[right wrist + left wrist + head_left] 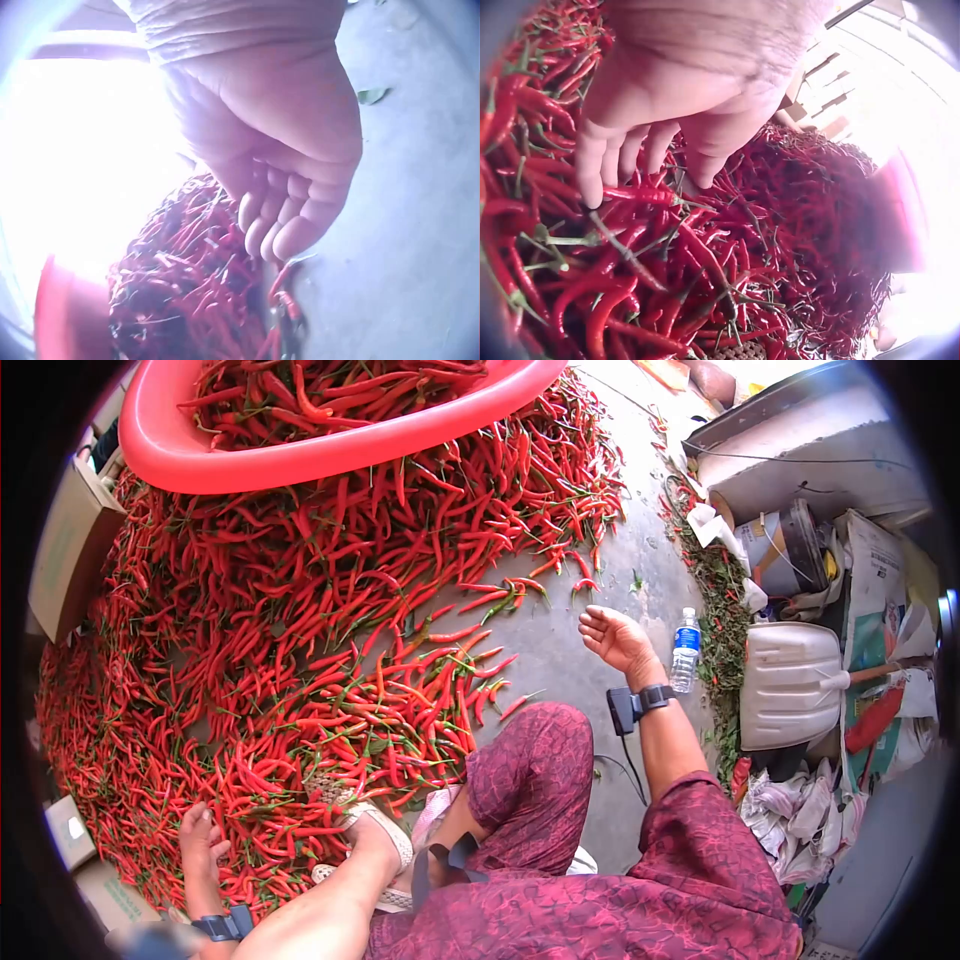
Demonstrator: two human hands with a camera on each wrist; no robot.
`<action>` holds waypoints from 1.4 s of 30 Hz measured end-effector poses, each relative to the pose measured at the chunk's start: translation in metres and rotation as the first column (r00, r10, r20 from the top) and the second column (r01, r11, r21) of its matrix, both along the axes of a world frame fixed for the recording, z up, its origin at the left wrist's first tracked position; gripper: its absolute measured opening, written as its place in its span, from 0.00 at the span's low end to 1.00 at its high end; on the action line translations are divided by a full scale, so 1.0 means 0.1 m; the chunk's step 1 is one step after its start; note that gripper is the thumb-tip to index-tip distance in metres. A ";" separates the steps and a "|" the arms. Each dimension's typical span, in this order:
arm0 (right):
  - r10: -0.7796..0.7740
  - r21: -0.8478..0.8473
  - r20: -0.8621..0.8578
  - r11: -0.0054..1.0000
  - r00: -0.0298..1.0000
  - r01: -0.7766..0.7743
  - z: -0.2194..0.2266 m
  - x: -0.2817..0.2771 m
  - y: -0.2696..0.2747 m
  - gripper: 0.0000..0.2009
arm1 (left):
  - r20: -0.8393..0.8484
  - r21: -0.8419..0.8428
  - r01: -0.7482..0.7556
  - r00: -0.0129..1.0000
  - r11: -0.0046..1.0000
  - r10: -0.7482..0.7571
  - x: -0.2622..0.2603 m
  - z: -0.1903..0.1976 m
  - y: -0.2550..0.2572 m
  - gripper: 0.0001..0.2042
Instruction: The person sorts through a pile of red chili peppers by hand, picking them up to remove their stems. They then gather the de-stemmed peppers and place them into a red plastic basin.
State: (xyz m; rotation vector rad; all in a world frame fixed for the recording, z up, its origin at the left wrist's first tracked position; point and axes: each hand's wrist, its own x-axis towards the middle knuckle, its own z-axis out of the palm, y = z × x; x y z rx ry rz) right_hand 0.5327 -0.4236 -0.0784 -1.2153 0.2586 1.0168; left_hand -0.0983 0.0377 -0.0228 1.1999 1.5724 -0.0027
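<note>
Red chilli peppers (340,730) with green stems lie in a wide heap over the floor. At its lower left edge is my left hand (202,845), pointing down at the peppers. In the left wrist view its fingers (592,165) hang loosely, fingertips right at the chillies, with the thumb apart from them. My right hand (620,640) is held over the grey floor, right of the heap. The right wrist view shows its fingers (292,225) loosely curled with nothing in them, a few stray chillies (285,300) just beyond the fingertips.
A large pink-red basin (330,455) of chillies stands on the heap at the back. To the right are a water bottle (685,650), a white shovel (790,685), a dark bucket (785,550) and crumpled sacks (800,810). Cardboard boxes (72,545) line the left side. Sandalled feet (380,830) rest among the peppers.
</note>
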 end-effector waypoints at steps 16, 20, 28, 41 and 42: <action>0.061 -0.208 -0.376 0.967 0.925 -0.148 -0.51 -0.02 -0.25 0.04 | -0.495 0.594 0.798 0.463 0.103 -0.735 1.15 0.15 -0.75 0.26; 0.534 -0.676 -0.021 0.616 0.846 -0.405 -0.30 -0.06 -0.01 0.07 | -0.652 0.362 0.932 0.281 0.038 -0.704 0.91 0.09 -0.65 0.28; 0.894 -0.907 0.225 0.046 -0.388 -0.419 -0.27 -0.97 1.06 0.11 | -0.640 0.315 0.907 0.421 0.279 -0.643 0.53 0.28 -0.26 0.30; 0.403 -0.366 0.004 0.852 0.915 -0.374 -0.07 -1.91 1.68 0.16 | -0.444 0.204 0.584 0.771 0.786 -0.457 0.01 0.74 0.16 0.24; 0.431 -0.399 0.012 0.829 0.902 -0.391 -0.10 -1.93 1.63 0.16 | -0.421 0.325 0.558 0.808 0.764 -0.412 0.25 0.78 0.09 0.22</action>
